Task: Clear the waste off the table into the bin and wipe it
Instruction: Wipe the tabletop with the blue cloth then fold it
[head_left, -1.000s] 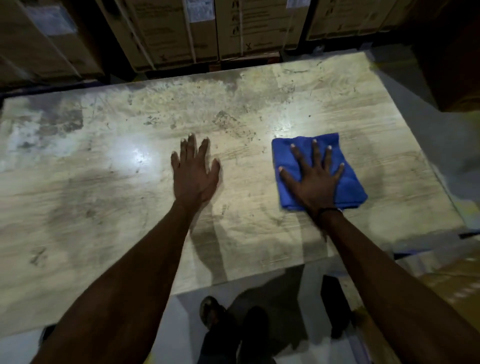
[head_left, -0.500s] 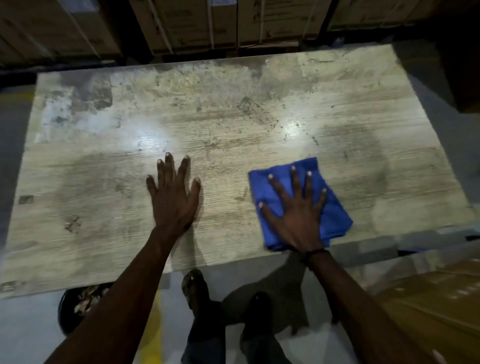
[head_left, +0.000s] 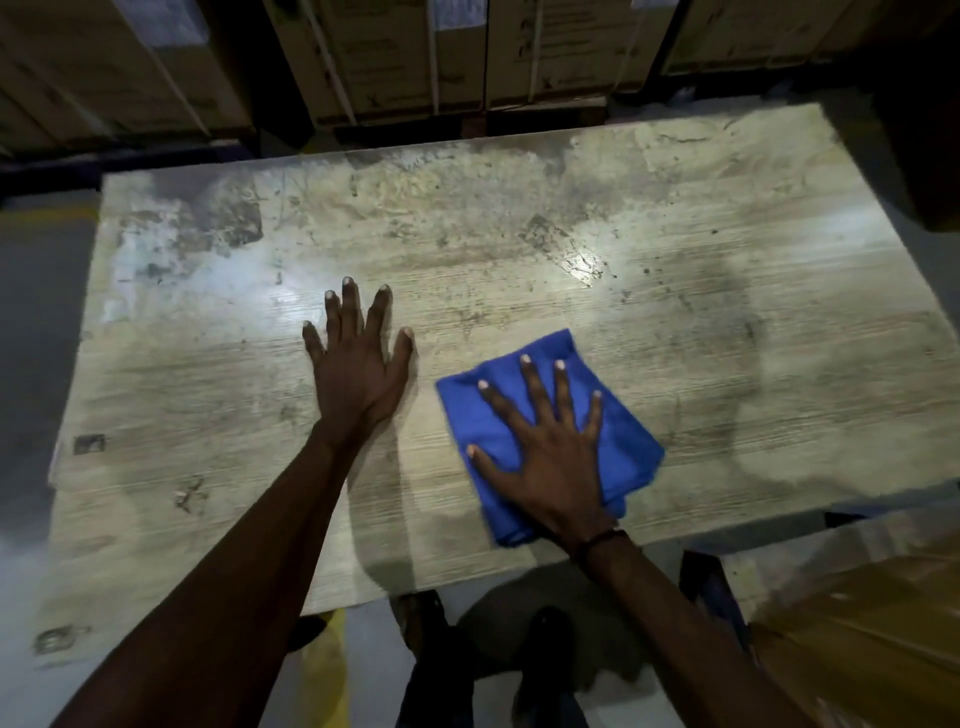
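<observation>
Both hands are flat on the table (head_left: 675, 270), fingers spread and straight, gripping nothing. My left hand (head_left: 358, 369) rests palm-down on bare surface near centre; I judge it is placed there as a brace while I lean over. My right hand (head_left: 550, 462) presses on the folded blue cloth (head_left: 628, 441), at about 4 o'clock from the left hand, near the table's front edge. Flat pressure, not a pinch, suits wiping: it keeps the folded pad in full contact. No loose waste is visible on the top; stains and scuffs show toward 10 and 12 o'clock. Cardboard cartons (head_left: 405, 57) stand beyond the far edge. Bin not in view.
</observation>
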